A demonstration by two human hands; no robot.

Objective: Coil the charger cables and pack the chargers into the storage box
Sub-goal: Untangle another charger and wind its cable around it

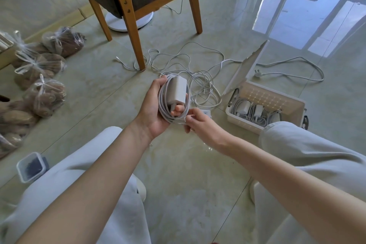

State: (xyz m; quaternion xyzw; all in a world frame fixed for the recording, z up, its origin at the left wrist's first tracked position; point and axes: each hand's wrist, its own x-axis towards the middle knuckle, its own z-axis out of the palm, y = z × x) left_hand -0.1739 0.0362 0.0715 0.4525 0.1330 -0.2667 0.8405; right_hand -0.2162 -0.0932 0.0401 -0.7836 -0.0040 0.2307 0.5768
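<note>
Left hand point(152, 111), palm turned up and forearm reaching out from seven o'clock, cradled a white rectangular plastic charger brick point(179, 90) with a coil of thin white cable point(163, 103) looped around it. Its thumb hooked over the top of the loops and its fingertips point(176, 111) curled up through the middle of the coil. The right hand point(200, 122) came in from four o'clock, wrist bent inward, pinching the free end of the cable point(186, 123) at the coil's lower edge between thumb and forefinger.

The bundle looked light, the brick rigid and smooth. The cable appeared soft and springy, so it would likely unwind if the loops were let go. A grip spanning both brick and loops seemed the safest hold.

At three o'clock of the hands sat the white perforated plastic storage box point(243, 125) on the tiled floor. Its flat white lid point(245, 67) stood open, and several already-coiled white chargers point(244, 107) lay inside. A tangle of loose white cables point(200, 85) sprawled at twelve to one o'clock, just beyond the held bundle.
</note>
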